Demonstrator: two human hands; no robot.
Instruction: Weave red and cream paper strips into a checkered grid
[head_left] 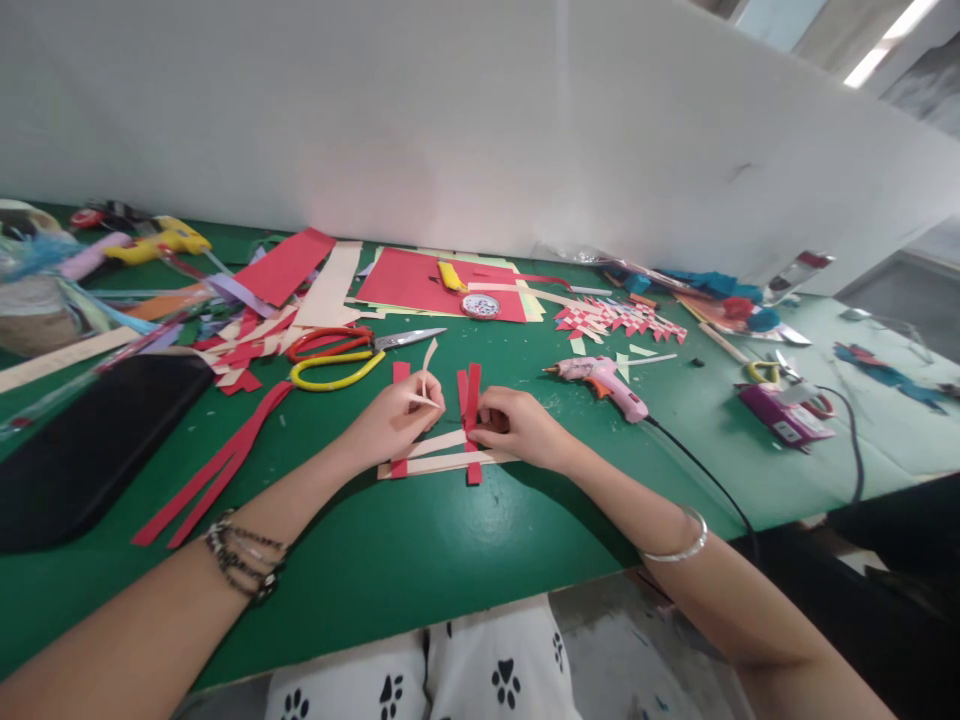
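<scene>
My left hand is closed in a pinch on a thin cream paper strip that bends upward from the fingers. My right hand is closed at the crossing of the paper strips, its fingertips against an upright red paper strip; exactly which layers it pinches is partly hidden. Another red strip stands parallel on the left, partly behind my left hand. A long cream strip lies across the lower ends of the red ones, with a second cream strip slanting just above it.
Scissors and paired red strips lie left, near a black case. A pink glue gun with a cord rests right. Behind are red sheets, a yellow cutter and woven red-and-white pieces.
</scene>
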